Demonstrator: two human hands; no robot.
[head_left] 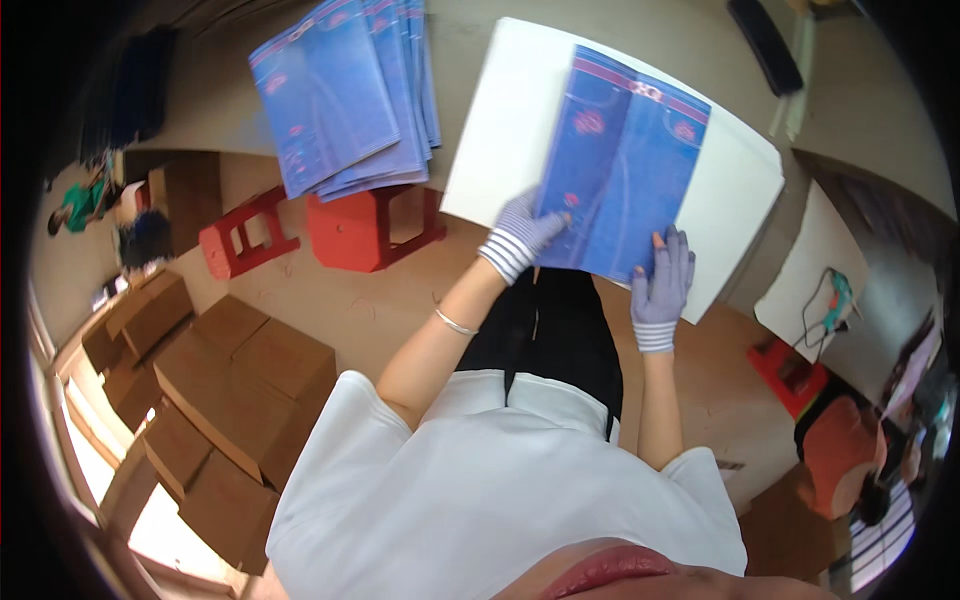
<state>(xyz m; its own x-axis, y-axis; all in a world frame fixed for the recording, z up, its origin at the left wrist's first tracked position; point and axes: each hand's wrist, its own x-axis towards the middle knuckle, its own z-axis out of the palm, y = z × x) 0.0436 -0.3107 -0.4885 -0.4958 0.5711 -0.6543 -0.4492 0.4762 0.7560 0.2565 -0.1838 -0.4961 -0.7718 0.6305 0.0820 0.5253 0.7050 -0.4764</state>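
A blue printed sheet (640,170) with pink marks and a crease down its length lies over a stack of large white sheets (500,110). My left hand (522,235), in a lilac glove with a striped cuff, grips its lower left edge, thumb on top and the other fingers partly hidden. At the lower right corner rests my right hand (662,290), gloved alike, its fingers stretched out over the blue and white sheets. Further left on the table (470,60) is a fanned pile of similar blue sheets (335,100).
Red stools (350,235) stand below the table's near edge. Brown cartons (240,370) are stacked at the left. On the right, a green corded tool (838,298) lies on a white surface. A person in green (80,208) is at far left, another in orange (842,450) at right.
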